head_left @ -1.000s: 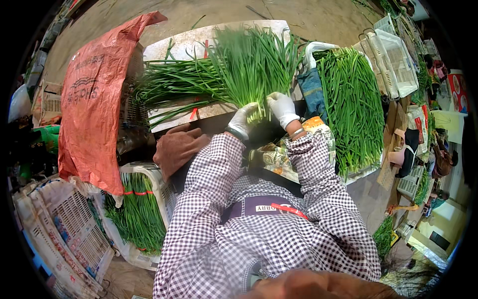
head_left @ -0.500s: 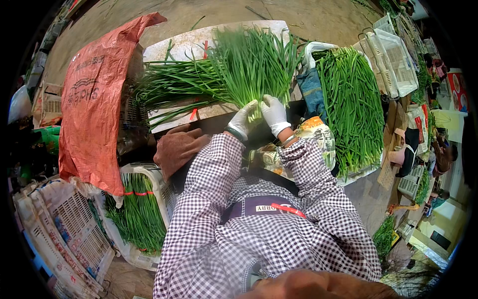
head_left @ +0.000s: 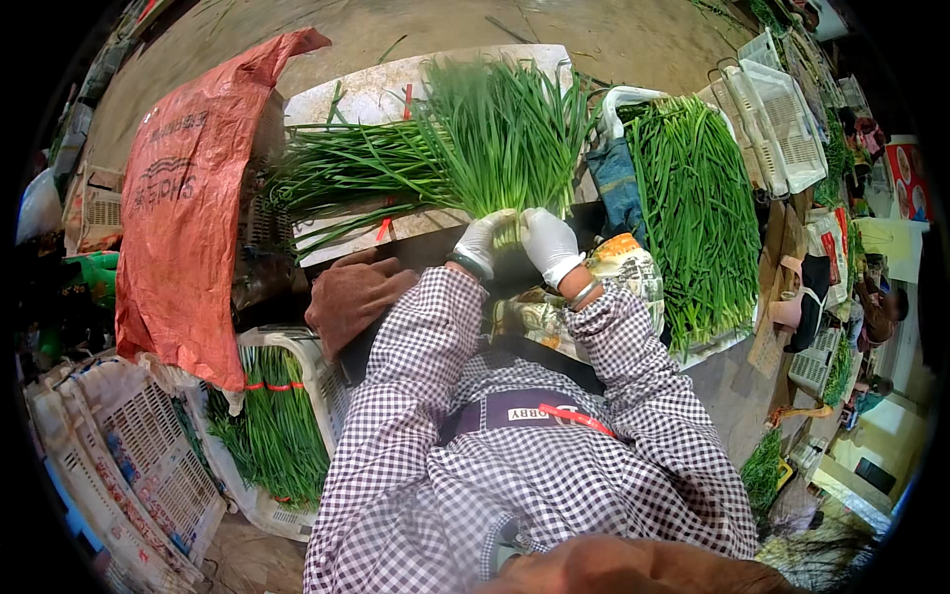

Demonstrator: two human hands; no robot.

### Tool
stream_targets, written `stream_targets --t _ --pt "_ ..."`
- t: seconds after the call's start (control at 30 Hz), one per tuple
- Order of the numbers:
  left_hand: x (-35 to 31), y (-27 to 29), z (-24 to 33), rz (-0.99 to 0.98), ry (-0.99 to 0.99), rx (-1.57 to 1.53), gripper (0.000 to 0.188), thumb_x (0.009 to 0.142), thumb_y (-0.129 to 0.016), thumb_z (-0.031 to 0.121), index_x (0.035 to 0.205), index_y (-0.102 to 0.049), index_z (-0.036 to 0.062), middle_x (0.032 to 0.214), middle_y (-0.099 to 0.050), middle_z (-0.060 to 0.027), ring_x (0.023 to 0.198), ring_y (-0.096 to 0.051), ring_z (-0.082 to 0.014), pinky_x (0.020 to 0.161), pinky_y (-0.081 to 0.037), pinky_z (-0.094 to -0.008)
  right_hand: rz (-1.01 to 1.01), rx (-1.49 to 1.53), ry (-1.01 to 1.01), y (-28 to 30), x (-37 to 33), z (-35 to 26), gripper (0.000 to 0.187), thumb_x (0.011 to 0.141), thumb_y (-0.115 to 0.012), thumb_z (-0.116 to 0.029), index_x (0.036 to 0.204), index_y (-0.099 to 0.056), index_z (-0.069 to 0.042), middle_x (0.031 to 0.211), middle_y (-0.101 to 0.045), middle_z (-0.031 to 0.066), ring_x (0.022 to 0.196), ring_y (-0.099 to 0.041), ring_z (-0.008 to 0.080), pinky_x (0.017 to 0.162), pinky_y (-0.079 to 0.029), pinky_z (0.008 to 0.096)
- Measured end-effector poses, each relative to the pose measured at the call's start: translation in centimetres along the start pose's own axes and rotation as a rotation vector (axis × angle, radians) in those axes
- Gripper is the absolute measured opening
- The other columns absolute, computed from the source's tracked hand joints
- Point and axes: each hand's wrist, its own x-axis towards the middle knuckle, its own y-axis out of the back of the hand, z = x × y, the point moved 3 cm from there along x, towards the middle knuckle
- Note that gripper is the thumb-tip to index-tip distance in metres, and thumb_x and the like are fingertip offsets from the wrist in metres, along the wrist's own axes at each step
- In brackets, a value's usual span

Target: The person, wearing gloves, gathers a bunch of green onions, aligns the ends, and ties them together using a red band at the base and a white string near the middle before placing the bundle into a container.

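Observation:
A thick bunch of garlic chives (head_left: 505,139) stands fanned out over a pale board (head_left: 341,94), its leaf tips pointing away from me. At its near end, my left hand (head_left: 482,242), in a white glove, is closed around the left side of the pale stem ends. My right hand (head_left: 550,241), gloved too, grips them from the right, and its fingertips are partly hidden. More chives (head_left: 381,168) lie sideways on the board, left of the bunch. Red strips (head_left: 385,228) lie among them.
On the right, a white crate (head_left: 616,97) holds loose chives. At lower left, another crate (head_left: 322,361) holds chives tied with red bands. An orange-red sack (head_left: 188,208) rises at the left, near a brown cloth (head_left: 351,297). Stacked white baskets (head_left: 787,129) stand at far right.
My right hand has slid slightly toward me and turned, showing more of its back. My left hand has barely shifted, and the bunch keeps nearly the same place.

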Motion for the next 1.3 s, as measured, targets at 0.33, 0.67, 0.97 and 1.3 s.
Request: stream_targets --t 0.33,0.67,0.97,1.3 --pt "0.8 0.7 0.1 -0.038 -0.003 0.022 0.014 0.087 -0.067 0.013 0.097 -0.066 0.0048 0.086 -0.070 -0.0071 0.077 -0.068 -0.0203 0.069 -0.056 -0.0353 -0.818 -0.066 0.292 -0.6 -8.3 -3.0 0.023 0.084 -0.057 -0.030 0.085 -0.071 -0.011 0.082 -0.069 0.0150 0.077 -0.066 0.0367 0.071 -0.052 0.0451" --pt "0.5 1.7 0.8 0.003 -0.001 -0.010 0.012 0.087 -0.066 0.013 0.097 -0.066 0.0066 0.087 -0.069 -0.0061 0.075 -0.068 -0.0195 0.067 -0.058 -0.0332 -1.197 0.440 0.162 1.1 -6.8 -0.4 0.022 0.078 -0.070 -0.026 0.082 -0.070 -0.004 0.074 -0.067 0.0126 0.066 -0.062 0.0231 0.065 -0.049 0.0365" --pt "-1.0 0.7 1.6 0.102 -0.003 0.078 0.010 0.087 -0.067 0.015 0.095 -0.068 0.0103 0.085 -0.069 -0.0031 0.075 -0.066 -0.0176 0.065 -0.054 -0.0331 -0.843 0.103 0.080 -2.3 -5.0 4.1 0.031 0.079 -0.065 -0.032 0.097 -0.071 -0.007 0.092 -0.069 0.0175 0.088 -0.065 0.0364 0.078 -0.051 0.0415" --pt "0.5 2.0 1.3 -0.003 0.008 0.043 0.011 0.086 -0.068 0.013 0.094 -0.066 0.0066 0.085 -0.069 -0.0057 0.072 -0.067 -0.0195 0.063 -0.057 -0.0342 -0.584 -0.027 0.479 -10.4 -9.5 -0.9 0.020 0.083 -0.059 -0.015 0.095 -0.068 -0.002 0.091 -0.068 0.0180 0.084 -0.067 0.0328 0.076 -0.054 0.0410"
